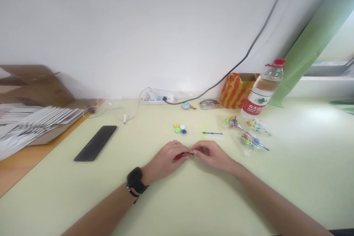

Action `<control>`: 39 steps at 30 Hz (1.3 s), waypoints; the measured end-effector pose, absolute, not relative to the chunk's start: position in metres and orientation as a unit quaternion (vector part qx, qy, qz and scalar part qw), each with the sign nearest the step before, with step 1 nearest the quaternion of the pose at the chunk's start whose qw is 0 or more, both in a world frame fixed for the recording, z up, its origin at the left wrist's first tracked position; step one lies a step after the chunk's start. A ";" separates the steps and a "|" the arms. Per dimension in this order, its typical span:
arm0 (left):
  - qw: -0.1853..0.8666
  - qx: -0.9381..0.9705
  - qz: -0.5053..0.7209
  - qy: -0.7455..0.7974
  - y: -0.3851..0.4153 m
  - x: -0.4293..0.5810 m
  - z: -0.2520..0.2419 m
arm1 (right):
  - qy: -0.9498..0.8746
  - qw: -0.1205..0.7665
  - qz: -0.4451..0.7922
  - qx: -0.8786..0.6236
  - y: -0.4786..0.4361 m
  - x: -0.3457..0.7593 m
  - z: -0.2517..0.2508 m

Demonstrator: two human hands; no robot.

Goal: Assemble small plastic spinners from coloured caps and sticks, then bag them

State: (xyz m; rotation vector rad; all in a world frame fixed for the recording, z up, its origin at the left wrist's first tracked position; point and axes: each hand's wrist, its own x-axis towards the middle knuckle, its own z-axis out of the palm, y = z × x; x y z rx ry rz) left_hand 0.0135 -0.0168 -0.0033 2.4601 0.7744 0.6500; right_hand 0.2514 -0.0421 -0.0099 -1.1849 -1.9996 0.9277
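Note:
My left hand [170, 159], with a ring and a black watch, is closed around a small red and black toy part [179, 156]. The part's thin dark end points right, out of the fingers. There my right hand [211, 156] meets it, thumb and forefinger pinched at the tip. Whether a second tiny piece sits in that pinch is hidden. Just beyond the hands lie several small round pieces, among them a yellow one [176, 125], a green one [177, 130] and a blue one [184, 132]. Thin plastic sticks lie to their right, including a blue rod [212, 133].
Clear bags of colourful toy parts [251, 141] lie at right, before a water bottle [261, 92] and a striped bag [235, 90]. A black phone-like slab [96, 143] rests at left. Along the wall are a power strip [158, 98] and cables. White packets [41, 121] fill the left edge.

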 end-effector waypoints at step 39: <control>0.019 0.772 0.218 0.597 0.036 -0.045 0.022 | -0.715 0.240 -0.025 -0.657 -0.006 0.311 -0.032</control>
